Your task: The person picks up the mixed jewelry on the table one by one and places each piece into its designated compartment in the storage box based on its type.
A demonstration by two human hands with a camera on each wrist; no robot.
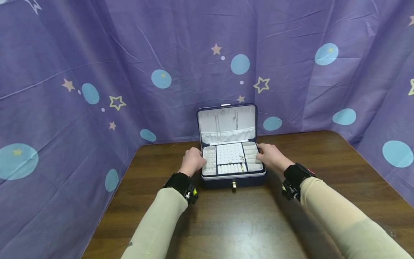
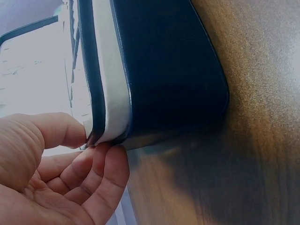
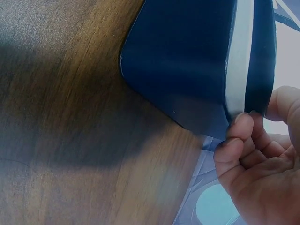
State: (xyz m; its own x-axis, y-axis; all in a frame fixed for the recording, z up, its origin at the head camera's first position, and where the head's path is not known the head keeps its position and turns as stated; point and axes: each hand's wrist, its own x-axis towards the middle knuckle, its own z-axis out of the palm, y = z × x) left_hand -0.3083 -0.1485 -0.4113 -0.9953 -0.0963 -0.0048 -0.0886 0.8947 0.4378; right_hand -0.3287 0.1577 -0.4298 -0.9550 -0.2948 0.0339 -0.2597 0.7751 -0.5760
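Note:
A navy jewelry box (image 1: pixel 216 182) stands on the table with its lid (image 1: pixel 210 124) raised at the back. Its white-lined upper tray (image 2: pixel 92 70) has a dark rim above a pale band. My left hand (image 1: pixel 193 160) pinches the tray's left edge, thumb on the inner side and curled fingers outside. At the opposite edge, my right hand (image 1: pixel 271 156) pinches the rim the same way. The right wrist view shows its fingertips (image 3: pixel 241 125) at the pale band. Small earrings (image 1: pixel 242 157) and a gold ring (image 1: pixel 242 167) sit in the tray.
Thin necklaces (image 1: pixel 237 120) hang inside the lid above a gathered pocket. A gold clasp (image 1: pixel 234 185) is on the box's front. The brown wooden table (image 1: pixel 239 223) reaches back to a purple patterned curtain (image 1: pixel 181 43) close behind the lid.

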